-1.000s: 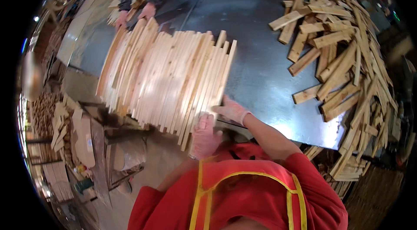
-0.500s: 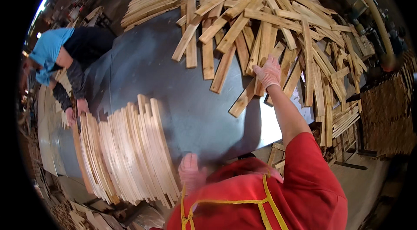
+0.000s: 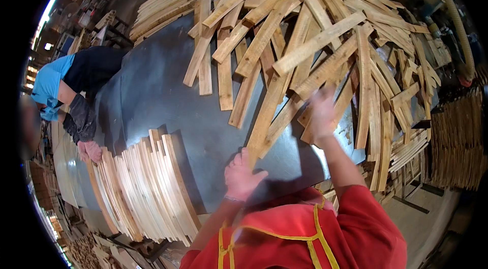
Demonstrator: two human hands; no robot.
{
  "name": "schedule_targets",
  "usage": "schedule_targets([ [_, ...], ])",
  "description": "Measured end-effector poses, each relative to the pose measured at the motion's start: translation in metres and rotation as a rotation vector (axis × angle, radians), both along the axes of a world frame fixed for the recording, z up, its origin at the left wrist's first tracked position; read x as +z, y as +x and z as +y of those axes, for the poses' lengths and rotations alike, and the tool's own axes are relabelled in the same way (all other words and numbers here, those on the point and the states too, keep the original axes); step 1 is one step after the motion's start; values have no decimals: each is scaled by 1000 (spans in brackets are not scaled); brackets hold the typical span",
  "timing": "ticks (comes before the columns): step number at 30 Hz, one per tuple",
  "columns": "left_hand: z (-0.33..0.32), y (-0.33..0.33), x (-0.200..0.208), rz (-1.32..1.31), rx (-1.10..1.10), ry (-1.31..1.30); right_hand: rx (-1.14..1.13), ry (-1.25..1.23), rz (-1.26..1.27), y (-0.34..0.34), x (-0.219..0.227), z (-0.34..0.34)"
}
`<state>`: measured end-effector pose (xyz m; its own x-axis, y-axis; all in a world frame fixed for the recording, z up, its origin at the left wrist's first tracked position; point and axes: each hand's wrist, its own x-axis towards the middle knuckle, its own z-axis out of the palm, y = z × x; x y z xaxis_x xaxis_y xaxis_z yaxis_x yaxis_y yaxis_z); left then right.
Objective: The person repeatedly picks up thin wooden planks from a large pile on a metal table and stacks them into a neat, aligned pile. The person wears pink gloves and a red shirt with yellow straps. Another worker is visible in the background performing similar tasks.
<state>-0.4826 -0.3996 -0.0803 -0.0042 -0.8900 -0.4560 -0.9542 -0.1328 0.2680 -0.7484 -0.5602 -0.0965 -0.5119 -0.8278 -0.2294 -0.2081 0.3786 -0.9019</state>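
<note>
My left hand (image 3: 243, 178), in a pale glove, is at the near end of a long wooden slat (image 3: 268, 114). The slat's end lies between its fingers and its outstretched thumb, and the slat runs back into the heap. Farther right, my right hand (image 3: 323, 114), gloved and smeared by motion, is low over the heap. Just beyond it, another slat (image 3: 328, 68) lies slantwise; whether the hand touches it I cannot tell. The loose heap of slats (image 3: 310, 20) covers the far and right part of the dark metal tabletop (image 3: 168, 81).
A row of pale slats (image 3: 147, 187) stands along the table's near left side. A co-worker in blue (image 3: 56, 78) bends over that row's far end. Another stack of slats (image 3: 165, 7) lies at the back left. Stacked wood (image 3: 456, 142) and a hose (image 3: 452, 9) are at the right.
A long slat now reaches from the heap to my left hand, which has moved up and right onto its end. My right hand has come nearer. Slats in the heap have shifted.
</note>
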Motion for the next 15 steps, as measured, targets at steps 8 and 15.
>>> schedule_targets([
  [8,28,42,-18,239,141,7,-140,-210,-940,-114,-48,-134],
  [15,185,132,-17,-83,305,-363,307,176,-1073,41,-38,87],
])
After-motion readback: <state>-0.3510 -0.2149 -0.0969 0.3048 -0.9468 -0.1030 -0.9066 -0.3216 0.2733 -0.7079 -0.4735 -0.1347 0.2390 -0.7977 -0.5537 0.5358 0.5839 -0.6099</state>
